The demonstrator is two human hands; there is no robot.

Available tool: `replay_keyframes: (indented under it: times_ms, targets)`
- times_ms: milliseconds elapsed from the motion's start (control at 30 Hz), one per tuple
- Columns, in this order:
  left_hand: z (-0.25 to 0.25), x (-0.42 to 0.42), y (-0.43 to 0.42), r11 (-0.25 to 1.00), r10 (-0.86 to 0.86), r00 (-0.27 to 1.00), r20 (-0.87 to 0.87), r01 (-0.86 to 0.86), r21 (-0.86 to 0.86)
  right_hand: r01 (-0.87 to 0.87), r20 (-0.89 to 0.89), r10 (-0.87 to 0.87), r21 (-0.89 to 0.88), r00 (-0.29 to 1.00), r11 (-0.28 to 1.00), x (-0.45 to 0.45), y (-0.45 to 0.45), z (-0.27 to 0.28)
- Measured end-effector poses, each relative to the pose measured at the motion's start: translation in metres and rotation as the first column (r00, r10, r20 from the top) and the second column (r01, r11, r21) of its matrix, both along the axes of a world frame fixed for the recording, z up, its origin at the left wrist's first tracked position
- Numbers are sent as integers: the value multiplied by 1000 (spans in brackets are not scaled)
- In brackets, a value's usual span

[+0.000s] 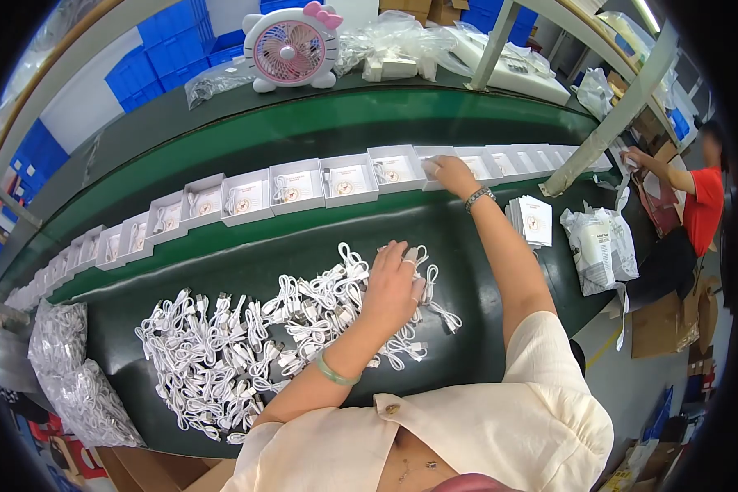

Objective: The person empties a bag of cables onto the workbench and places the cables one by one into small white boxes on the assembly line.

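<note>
My left hand (pixel 392 287) is low over the right part of a heap of bundled white USB cables (pixel 213 361), its fingers bent around a white cable (pixel 410 256). The fingers partly hide what lies beneath them. Farther forward, my right hand (pixel 451 174) reaches into an open white box (pixel 433 156) in a long curved row. Its fingers are drawn together at the box, and whatever they hold is hidden. Neighbouring boxes, such as this box (pixel 351 182), contain a white printed card, and several show a coiled cable beside it.
Printed cards (pixel 530 221) are stacked right of my right forearm, beside a white plastic bag (pixel 599 250). Clear bags of cables (pixel 82 381) sit at the left edge. A pink fan (pixel 289 51) stands behind the row. A metal post (pixel 615 111) rises near a co-worker in red (pixel 701 209).
</note>
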State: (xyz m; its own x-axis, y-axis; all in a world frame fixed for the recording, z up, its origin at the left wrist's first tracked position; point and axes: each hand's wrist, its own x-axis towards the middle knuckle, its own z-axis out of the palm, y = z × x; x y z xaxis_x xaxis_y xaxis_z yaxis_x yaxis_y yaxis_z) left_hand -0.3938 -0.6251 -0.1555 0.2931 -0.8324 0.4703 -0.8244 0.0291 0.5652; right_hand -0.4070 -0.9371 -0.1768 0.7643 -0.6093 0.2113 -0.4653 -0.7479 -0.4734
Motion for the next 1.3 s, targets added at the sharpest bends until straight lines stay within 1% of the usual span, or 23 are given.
replay_keyframes:
  times_ms: [67, 133, 167, 233, 267, 333, 400, 467, 500, 533, 567, 600, 667, 767, 800, 933, 1000, 1033, 1067, 1133, 1167, 1200, 1300]
  targets:
    - [-3, -2, 1, 995, 46, 987, 157, -59, 84, -9, 66, 6, 51, 998, 999, -7, 13, 12]
    - [-4, -2, 0, 996, 36, 990, 139, -47, 81, 98, 244, -128, 134, 961, 986, -20, 34, 22]
    - [-3, -1, 0, 996, 25, 992, 124, -35, 77, 100, 242, -131, 136, 961, 986, -29, 43, 29]
    - [-2, 2, 0, 997, -2, 994, 107, -6, 75, -23, 124, 4, 152, 992, 988, -48, 62, 41]
    - [-1, 4, 1, 997, -25, 996, 90, 19, 71, -20, 123, 1, 154, 992, 988, -58, 75, 45]
    - [-2, 4, 0, 997, -17, 997, 73, 12, 71, -266, 90, 252, 222, 963, 938, -80, 100, 49]
    - [0, 3, -2, 997, -10, 999, 52, 6, 78, -300, 136, 272, 270, 953, 915, -94, 121, 49]
    - [6, 3, -6, 990, 41, 988, -151, -60, -125, -331, 186, 284, 315, 941, 890, -99, 136, 45]
    - [1, 7, -8, 963, 86, 991, -99, -108, -246, -328, 192, 286, 239, 939, 914, -98, 143, 43]
    - [2, 7, -8, 964, 82, 992, -99, -104, -243, -323, 200, 290, 159, 936, 933, -96, 148, 41]
    - [2, 7, -7, 977, 73, 912, -405, -148, -156, -333, 199, 296, 189, 934, 924, -95, 153, 41]
    - [2, 9, -6, 985, 83, 738, -669, -164, -59, -353, 178, 333, 100, 926, 930, -92, 155, 30]
    - [6, 11, -5, 991, 46, 680, -732, -123, -53, -386, 176, 396, -90, 901, 918, -89, 167, 31]
    - [4, 10, -6, 995, 1, 532, -847, -82, -51, -429, 100, 447, -161, 889, 889, -87, 168, 32]
    - [3, 10, -6, 995, -2, 532, -847, -79, -52, -426, 99, 444, -162, 891, 890, -88, 166, 33]
    - [-7, 11, -9, 989, 42, 699, -714, -129, -69, -401, 74, 405, -58, 912, 914, -96, 147, 38]
    - [-10, 16, -7, 986, 92, 786, -612, -159, -57, -305, 135, 293, 76, 946, 949, -99, 142, 44]
    - [-11, 17, -7, 985, 95, 784, -613, -163, -56, -215, 168, 192, 135, 967, 967, -99, 140, 44]
    - [-12, 17, -7, 991, 58, 706, -706, -128, -47, -218, 166, 194, 135, 967, 967, -99, 140, 44]
    - [-9, 16, -8, 995, 23, 615, -788, -94, -43, -72, 288, -43, 378, 957, 923, -98, 143, 45]
    - [-6, 14, -7, 994, 47, 669, -741, -108, -35, -68, 306, -82, 450, 948, 890, -96, 147, 45]
    - [-2, 14, -5, 992, 70, 718, -692, -123, -27, -68, 304, -81, 451, 949, 890, -92, 156, 46]
    - [-4, 14, -6, 994, 57, 673, -738, -109, -22, -134, 383, -51, 442, 922, 887, -87, 178, 45]
